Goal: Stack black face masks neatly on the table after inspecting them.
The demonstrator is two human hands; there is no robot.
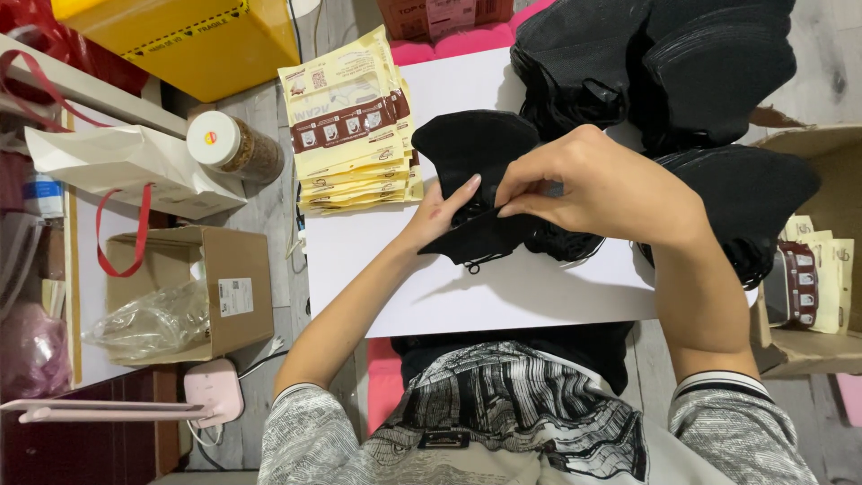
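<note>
Black folded fabric face mask (pixel 476 157) lies on our white surface (pixel 503 287); our right hand (pixel 597 184) fingers (pixel 516 202) pinch its lower edge narrowly, our left hand (pixel 440 216) fingers (pixel 467 189) press flat beside it.

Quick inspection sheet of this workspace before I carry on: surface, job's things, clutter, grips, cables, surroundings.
Surface: white board across the lap, partly bare.
Job's things: black mask held over the board; piles of black masks at the far right; stack of cream packets at the far left.
Clutter: more packets in an open box on the right.
Grips: left hand presses the mask from below; right hand pinches its edge.
Cables: white cable by the pink device on the floor.
Surroundings: jar with white lid, white bag with red handles, cardboard box holding clear plastic, yellow box.
</note>
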